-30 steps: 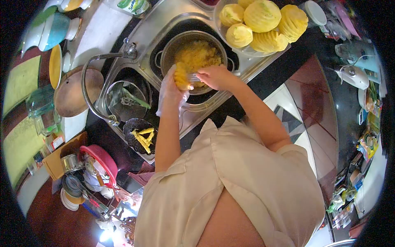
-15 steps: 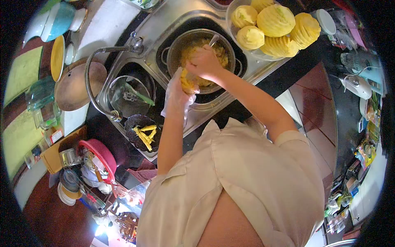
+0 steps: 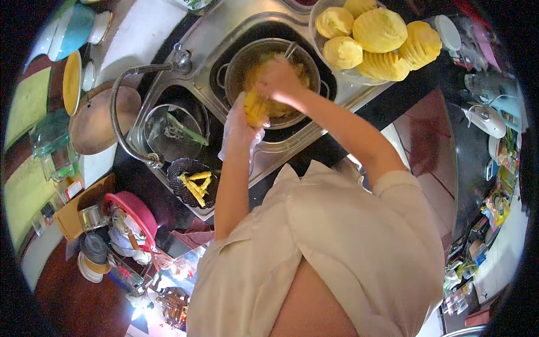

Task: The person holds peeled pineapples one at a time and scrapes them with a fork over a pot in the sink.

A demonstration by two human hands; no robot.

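Observation:
My left hand (image 3: 239, 130), in a clear plastic glove, is closed around a yellow peeled pineapple piece (image 3: 255, 110) at the near rim of a metal pot (image 3: 238, 63). The pot sits in the right sink basin and holds chopped yellow pineapple (image 3: 306, 76). Over the pot, right beside the piece, my right hand (image 3: 282, 81) has its fingers curled and is blurred; what it grips is hidden. A metal handle (image 3: 291, 50) leans at the pot's far rim. Whole peeled pineapples (image 3: 379, 29) fill a clear bowl at the upper right.
A black dish (image 3: 178, 191) with yellow pineapple strips (image 3: 196, 186) stands left of my left forearm. In the left basin lies a clear bowl (image 3: 160, 135) with a green-handled tool (image 3: 188, 130). The curved faucet (image 3: 116, 101) arches beside it. A pink basin (image 3: 143, 213) sits lower left.
The pineapple piece in my left hand has turned or tilted slightly. My right hand has shifted a little and is more blurred. The whole view has moved slightly.

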